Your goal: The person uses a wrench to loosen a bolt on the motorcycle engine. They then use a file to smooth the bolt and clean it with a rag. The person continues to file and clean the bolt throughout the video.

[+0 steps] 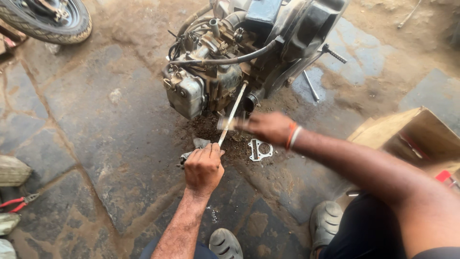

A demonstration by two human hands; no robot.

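The engine block [215, 81] sits at upper centre of the frame on the stone floor [96, 124], greasy and, I judge, far too heavy to shift with one hand. Leaning from it down to centre frame is a long metal rod [232, 115], stiff and likely slick with oil. My left hand [203, 168] is fisted around its lower end, a good hold. My right hand [268, 127] is blurred near the rod's middle; I cannot tell its grip. A thin gasket [260, 149] lies just below, flimsy.

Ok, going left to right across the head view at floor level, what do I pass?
Red-handled pliers → left hand gripping a long metal rod → flat metal gasket → right hand → cardboard box.
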